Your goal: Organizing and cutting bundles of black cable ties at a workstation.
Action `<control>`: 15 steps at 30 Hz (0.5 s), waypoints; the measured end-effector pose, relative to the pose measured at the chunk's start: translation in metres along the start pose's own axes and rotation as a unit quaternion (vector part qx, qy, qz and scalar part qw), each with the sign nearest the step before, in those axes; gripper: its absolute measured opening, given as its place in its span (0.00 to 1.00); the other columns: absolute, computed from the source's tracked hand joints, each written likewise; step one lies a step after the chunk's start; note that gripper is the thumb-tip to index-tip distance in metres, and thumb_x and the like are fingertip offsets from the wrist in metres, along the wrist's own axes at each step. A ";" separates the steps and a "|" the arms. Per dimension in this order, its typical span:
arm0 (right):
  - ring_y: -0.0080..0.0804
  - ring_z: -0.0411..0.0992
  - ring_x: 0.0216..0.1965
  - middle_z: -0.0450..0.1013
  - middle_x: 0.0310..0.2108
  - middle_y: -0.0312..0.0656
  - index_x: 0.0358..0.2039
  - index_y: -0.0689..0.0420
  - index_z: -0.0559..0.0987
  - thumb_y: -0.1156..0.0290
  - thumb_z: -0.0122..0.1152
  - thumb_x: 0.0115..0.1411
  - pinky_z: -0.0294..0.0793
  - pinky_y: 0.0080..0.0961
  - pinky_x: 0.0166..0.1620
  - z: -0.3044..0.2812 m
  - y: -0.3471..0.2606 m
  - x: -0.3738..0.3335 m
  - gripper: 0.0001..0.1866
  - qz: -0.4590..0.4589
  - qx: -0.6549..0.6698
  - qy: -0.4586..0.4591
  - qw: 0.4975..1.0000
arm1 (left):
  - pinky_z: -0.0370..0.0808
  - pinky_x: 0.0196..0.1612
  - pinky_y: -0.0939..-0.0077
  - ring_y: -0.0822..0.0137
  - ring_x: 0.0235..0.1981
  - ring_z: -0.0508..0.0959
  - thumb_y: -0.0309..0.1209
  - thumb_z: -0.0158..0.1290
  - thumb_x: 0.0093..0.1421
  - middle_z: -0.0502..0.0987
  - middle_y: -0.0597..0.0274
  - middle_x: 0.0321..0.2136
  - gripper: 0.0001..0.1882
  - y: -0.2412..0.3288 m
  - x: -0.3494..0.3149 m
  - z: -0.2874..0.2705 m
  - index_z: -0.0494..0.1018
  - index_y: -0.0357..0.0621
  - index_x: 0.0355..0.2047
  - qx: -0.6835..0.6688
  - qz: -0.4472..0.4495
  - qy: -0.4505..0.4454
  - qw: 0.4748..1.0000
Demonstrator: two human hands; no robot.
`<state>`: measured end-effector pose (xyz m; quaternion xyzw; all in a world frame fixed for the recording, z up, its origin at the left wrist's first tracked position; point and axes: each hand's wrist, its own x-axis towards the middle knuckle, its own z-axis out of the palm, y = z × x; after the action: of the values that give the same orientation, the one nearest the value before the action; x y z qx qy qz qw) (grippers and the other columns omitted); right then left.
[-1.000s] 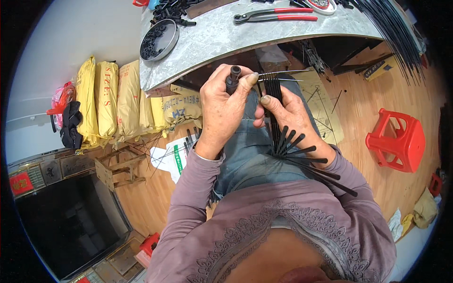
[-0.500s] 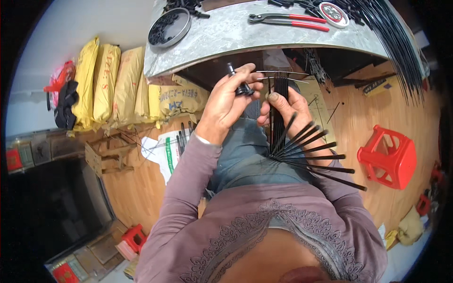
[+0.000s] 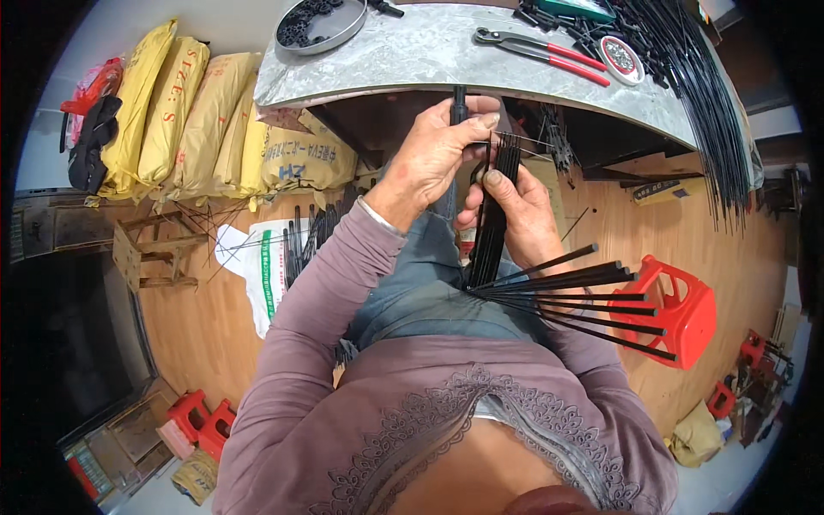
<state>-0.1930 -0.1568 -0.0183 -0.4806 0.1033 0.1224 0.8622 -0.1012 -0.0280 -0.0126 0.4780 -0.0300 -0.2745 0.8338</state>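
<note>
A black tubular fitting (image 3: 459, 105) stands upright in my left hand (image 3: 429, 159), whose fingers are closed round it beside the table edge. My right hand (image 3: 525, 210) grips a bundle of thin black metal ribs (image 3: 487, 249) over my lap, thumb pressed on their upper part. From the lower end of the bundle, several black rods (image 3: 601, 298) fan out to the right. A thin wire (image 3: 536, 154) crosses near the bundle's top. The left fingertips are close to the rib tops; whether they touch is hidden.
On the grey tabletop (image 3: 412, 43) lie red-handled pincers (image 3: 549, 57), a round tin of small parts (image 3: 622, 60), a tray (image 3: 359, 30) of black pieces and long black rods (image 3: 717, 129). Yellow sacks (image 3: 202, 124) stand left; a red stool (image 3: 697, 322) stands right.
The black fitting has been turned more upright and brought closer to the rib tops by my left hand. The fanned rods have shifted in spread. The whole view has shifted slightly.
</note>
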 end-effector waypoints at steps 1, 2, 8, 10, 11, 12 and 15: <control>0.30 0.76 0.24 0.73 0.25 0.39 0.41 0.60 0.70 0.66 0.52 0.65 0.79 0.24 0.28 0.001 0.000 -0.001 0.10 0.002 -0.002 0.002 1.000 | 0.76 0.39 0.75 0.69 0.37 0.76 0.28 0.56 0.60 0.75 0.62 0.34 0.21 -0.004 -0.001 0.000 0.66 0.34 0.52 0.003 0.009 0.019 1.000; 0.30 0.76 0.24 0.73 0.25 0.39 0.41 0.59 0.71 0.66 0.52 0.65 0.79 0.24 0.29 0.001 0.000 -0.002 0.10 0.004 -0.003 0.003 1.000 | 0.76 0.40 0.75 0.69 0.37 0.77 0.29 0.56 0.60 0.75 0.61 0.34 0.22 -0.007 -0.002 0.001 0.66 0.34 0.52 0.005 0.018 0.038 0.999; 0.28 0.75 0.24 0.73 0.25 0.38 0.42 0.60 0.72 0.66 0.53 0.65 0.78 0.22 0.29 0.000 0.003 -0.001 0.11 -0.004 -0.002 0.009 1.000 | 0.77 0.41 0.71 0.63 0.43 0.77 0.28 0.52 0.62 0.75 0.48 0.45 0.20 -0.013 -0.010 0.008 0.63 0.33 0.52 -0.011 0.042 0.019 0.999; 0.27 0.75 0.24 0.73 0.25 0.37 0.42 0.60 0.72 0.67 0.53 0.65 0.78 0.22 0.29 -0.002 0.005 -0.002 0.10 -0.019 0.001 0.004 1.000 | 0.69 0.15 0.82 0.74 0.16 0.72 0.30 0.50 0.63 0.78 0.55 0.37 0.15 -0.022 -0.017 0.010 0.65 0.39 0.49 -0.136 -0.012 0.017 0.991; 0.27 0.75 0.24 0.73 0.25 0.37 0.41 0.60 0.72 0.67 0.53 0.65 0.78 0.21 0.30 -0.003 0.006 -0.003 0.10 -0.037 0.005 0.001 0.999 | 0.61 0.08 0.83 0.79 0.10 0.66 0.30 0.47 0.65 0.76 0.61 0.30 0.12 -0.023 -0.023 0.009 0.66 0.42 0.47 -0.154 -0.057 0.022 0.986; 0.27 0.75 0.24 0.73 0.25 0.37 0.41 0.60 0.72 0.67 0.53 0.65 0.78 0.21 0.30 -0.002 0.005 -0.003 0.10 -0.036 0.003 0.003 0.999 | 0.61 0.08 0.83 0.79 0.10 0.66 0.30 0.47 0.65 0.76 0.61 0.30 0.12 -0.025 -0.026 0.009 0.66 0.42 0.47 -0.156 -0.058 0.021 0.986; 0.26 0.75 0.24 0.73 0.25 0.37 0.41 0.60 0.73 0.67 0.53 0.65 0.78 0.21 0.29 0.000 0.005 -0.003 0.10 -0.037 -0.007 0.014 0.999 | 0.61 0.09 0.86 0.81 0.11 0.67 0.31 0.48 0.64 0.72 0.68 0.23 0.10 -0.035 -0.032 0.004 0.68 0.43 0.45 -0.142 -0.041 -0.006 0.989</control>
<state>-0.1978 -0.1546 -0.0213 -0.4919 0.0968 0.0837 0.8612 -0.1449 -0.0291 -0.0320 0.3540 0.0236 -0.3127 0.8811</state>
